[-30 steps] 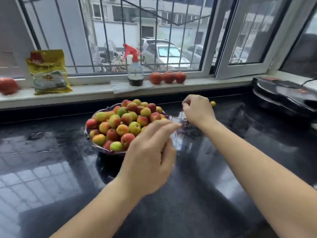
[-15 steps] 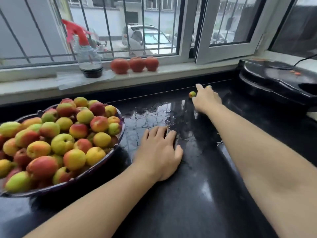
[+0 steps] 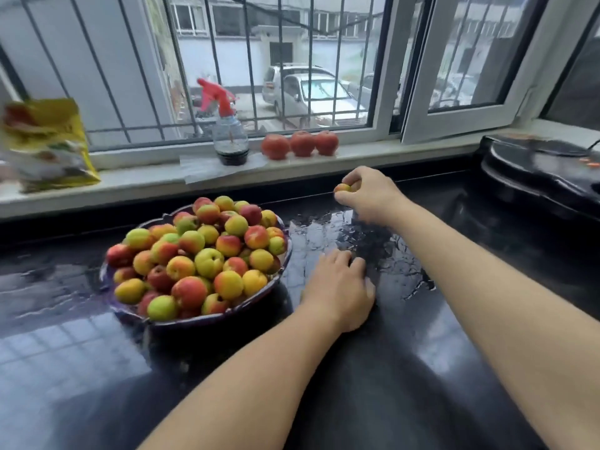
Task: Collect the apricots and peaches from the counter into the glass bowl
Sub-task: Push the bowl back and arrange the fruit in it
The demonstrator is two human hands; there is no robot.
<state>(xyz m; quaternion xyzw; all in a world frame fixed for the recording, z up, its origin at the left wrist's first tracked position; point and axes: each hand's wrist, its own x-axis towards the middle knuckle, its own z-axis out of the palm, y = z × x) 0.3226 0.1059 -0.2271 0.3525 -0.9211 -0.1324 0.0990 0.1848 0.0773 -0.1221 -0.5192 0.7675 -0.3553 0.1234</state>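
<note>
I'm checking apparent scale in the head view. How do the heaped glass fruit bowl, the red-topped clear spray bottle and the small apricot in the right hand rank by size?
1. Heaped glass fruit bowl, clearly largest.
2. Red-topped clear spray bottle, though farther away.
3. Small apricot pinched in the right hand, smallest.

Views: one, worn on the person's head. Position: above the near edge of the dark counter point(image 3: 422, 368), close over it. Facing: forward and downward, toward the window point(image 3: 276, 60) at the back. Lens: wide-angle; window bars and frames bow outward toward the edges. Coverage: both forearms enter from the bottom edge, the left hand point(image 3: 341, 287) lying nearer the camera than the right hand point(image 3: 370, 193); the bowl point(image 3: 194, 321) sits left of centre, in the middle distance; the windowsill point(image 3: 130, 180) crosses the upper half. Shared ground between views: not applicable, single view.
</note>
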